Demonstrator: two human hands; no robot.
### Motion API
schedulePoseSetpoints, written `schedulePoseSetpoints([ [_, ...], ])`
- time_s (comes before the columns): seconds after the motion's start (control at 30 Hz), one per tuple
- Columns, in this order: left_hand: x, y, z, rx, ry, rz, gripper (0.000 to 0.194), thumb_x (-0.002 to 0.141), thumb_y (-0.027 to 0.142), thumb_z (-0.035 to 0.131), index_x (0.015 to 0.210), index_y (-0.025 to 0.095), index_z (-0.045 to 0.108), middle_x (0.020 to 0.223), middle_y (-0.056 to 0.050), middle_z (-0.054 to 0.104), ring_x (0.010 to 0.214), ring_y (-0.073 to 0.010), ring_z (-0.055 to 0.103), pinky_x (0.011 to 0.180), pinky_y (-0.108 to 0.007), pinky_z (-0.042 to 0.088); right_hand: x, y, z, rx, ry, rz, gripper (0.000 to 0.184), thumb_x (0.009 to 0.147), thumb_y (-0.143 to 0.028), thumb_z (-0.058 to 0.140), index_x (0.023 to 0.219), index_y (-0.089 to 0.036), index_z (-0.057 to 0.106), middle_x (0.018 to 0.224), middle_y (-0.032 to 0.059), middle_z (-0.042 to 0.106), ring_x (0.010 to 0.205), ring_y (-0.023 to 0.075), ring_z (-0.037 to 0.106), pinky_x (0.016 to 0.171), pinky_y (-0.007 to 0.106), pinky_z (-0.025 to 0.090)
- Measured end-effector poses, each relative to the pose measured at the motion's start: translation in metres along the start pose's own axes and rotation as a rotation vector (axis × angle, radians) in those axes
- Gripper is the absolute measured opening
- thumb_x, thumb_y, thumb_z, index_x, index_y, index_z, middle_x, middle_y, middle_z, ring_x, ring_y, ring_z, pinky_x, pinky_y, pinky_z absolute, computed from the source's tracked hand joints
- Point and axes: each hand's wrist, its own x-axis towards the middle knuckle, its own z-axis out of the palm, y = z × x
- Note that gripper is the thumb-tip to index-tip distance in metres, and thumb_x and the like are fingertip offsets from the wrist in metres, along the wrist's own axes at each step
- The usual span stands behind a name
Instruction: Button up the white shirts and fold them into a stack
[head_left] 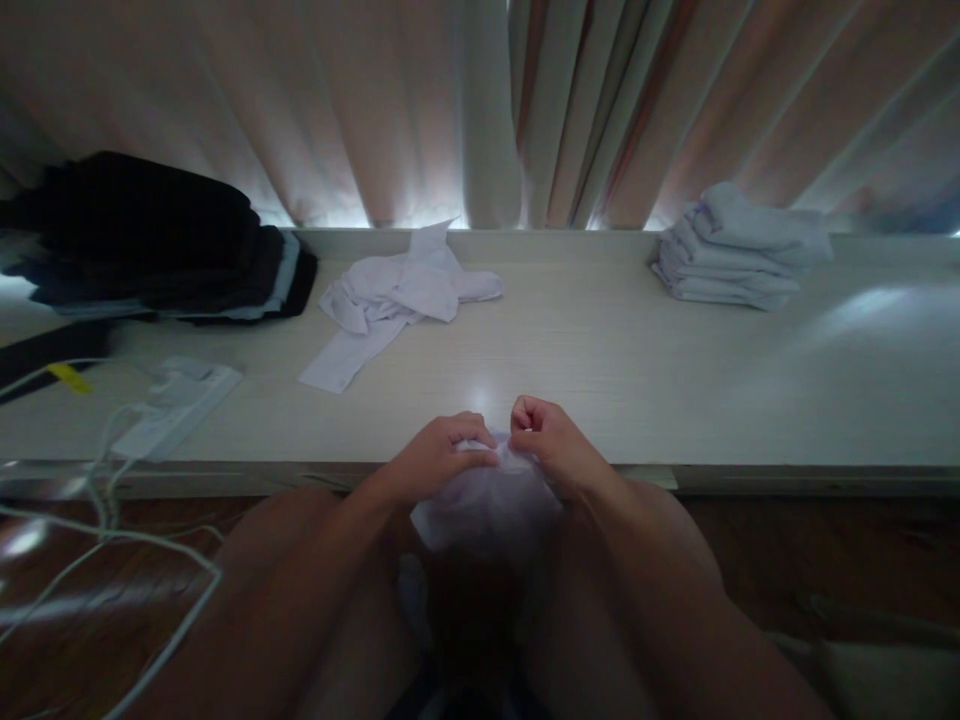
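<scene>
A thin white shirt [491, 505] hangs at the table's front edge, over the gap between my knees. My left hand [448, 452] pinches its upper edge between thumb and fingers. Close beside it, my right hand [546, 437] has its fingers curled in and pinches the same edge. The lower part of the cloth droops below the tabletop and is dim and blurred. Beyond my hands, to the left, a crumpled white shirt [409, 285] lies on the table with one sleeve stretched toward me.
Folded white clothes [731, 255] are stacked at the back right of the pale table [570, 350]. Dark folded clothes [150, 235] are piled at the back left. A white power strip [176, 410] with cables sits at the front left. Curtains [337, 110] hang behind.
</scene>
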Motion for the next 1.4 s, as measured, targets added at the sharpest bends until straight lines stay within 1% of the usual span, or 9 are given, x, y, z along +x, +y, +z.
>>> schedulePoseSetpoints([
  [0.27,0.002,-0.008,-0.001,-0.064,0.073,0.020,0.026,0.089,0.040,0.059,0.078,0.017,0.066,0.089,-0.003,0.062,0.082,-0.0162,0.056,0.078,-0.026,0.042,-0.004,-0.012,-0.001,0.202,-0.039,0.093,0.025,0.062,-0.016,0.059,0.065,-0.023,0.034,0.056,-0.0081,0.034,0.046,0.0070,0.027,0.042,0.022,0.018],
  [0.6,0.007,0.002,-0.010,0.026,-0.124,-0.072,0.034,0.085,0.047,0.064,0.072,0.016,0.067,0.068,0.003,0.060,0.064,-0.0127,0.051,0.058,-0.023,0.035,0.003,-0.019,-0.019,0.061,-0.089,-0.090,0.029,0.070,-0.023,0.069,0.075,-0.023,0.041,0.072,-0.0027,0.053,0.057,0.0113,0.044,0.051,0.023,0.037],
  [0.73,0.014,0.003,-0.024,0.004,0.047,-0.060,0.038,0.084,0.048,0.063,0.065,0.016,0.063,0.064,0.003,0.056,0.063,-0.0122,0.049,0.058,-0.022,0.036,-0.004,-0.024,-0.010,-0.250,0.338,-0.420,0.020,0.078,-0.030,0.069,0.084,-0.023,0.052,0.093,0.0044,0.058,0.087,0.0197,0.054,0.078,0.033,0.046],
  [0.8,0.016,0.004,-0.032,-0.088,0.154,-0.091,0.037,0.084,0.050,0.063,0.069,0.016,0.064,0.064,0.003,0.055,0.062,-0.0118,0.049,0.056,-0.022,0.037,-0.013,-0.022,-0.003,-0.343,0.518,-0.573,0.017,0.082,-0.032,0.067,0.081,-0.023,0.052,0.087,0.0042,0.056,0.084,0.0200,0.052,0.079,0.035,0.044],
  [0.87,0.019,0.005,-0.041,-0.171,0.274,-0.101,0.036,0.084,0.050,0.063,0.072,0.015,0.065,0.064,0.003,0.054,0.059,-0.0106,0.047,0.053,-0.021,0.036,-0.020,-0.016,0.005,-0.397,0.470,-0.626,0.019,0.085,-0.031,0.065,0.076,-0.024,0.051,0.075,0.0020,0.052,0.073,0.0184,0.050,0.073,0.034,0.043],
  [0.97,0.024,0.010,-0.052,-0.246,0.394,-0.051,0.033,0.084,0.047,0.063,0.077,0.015,0.066,0.066,0.003,0.056,0.058,-0.0100,0.047,0.052,-0.021,0.036,-0.017,-0.002,0.016,-0.465,0.238,-0.486,0.018,0.082,-0.034,0.071,0.091,-0.024,0.059,0.083,0.0030,0.059,0.075,0.0187,0.053,0.070,0.032,0.043],
  [1.1,0.041,0.029,-0.065,-0.267,0.381,0.044,0.031,0.084,0.044,0.063,0.078,0.014,0.068,0.069,0.001,0.061,0.060,-0.0106,0.051,0.054,-0.021,0.039,0.004,0.003,0.029,-0.417,0.044,-0.275,0.023,0.083,-0.038,0.069,0.099,-0.023,0.062,0.089,0.0023,0.064,0.080,0.0188,0.057,0.073,0.031,0.044],
  [1.27,0.099,0.058,-0.084,-0.273,0.481,0.195,0.032,0.085,0.045,0.060,0.083,0.014,0.068,0.071,0.001,0.061,0.064,-0.0123,0.054,0.059,-0.022,0.043,0.032,-0.019,0.023,-0.161,0.206,-0.344,0.024,0.091,-0.046,0.057,0.089,-0.022,0.062,0.082,0.0013,0.063,0.077,0.0178,0.056,0.071,0.028,0.044],
  [1.4,0.152,0.039,-0.086,0.054,0.675,0.131,0.029,0.085,0.042,0.062,0.091,0.014,0.068,0.088,-0.004,0.067,0.086,-0.0196,0.061,0.080,-0.029,0.047,0.071,-0.016,0.003,-0.078,0.332,-0.274,0.031,0.088,-0.051,0.056,0.089,-0.021,0.062,0.078,0.0016,0.062,0.070,0.0169,0.053,0.061,0.026,0.041],
])
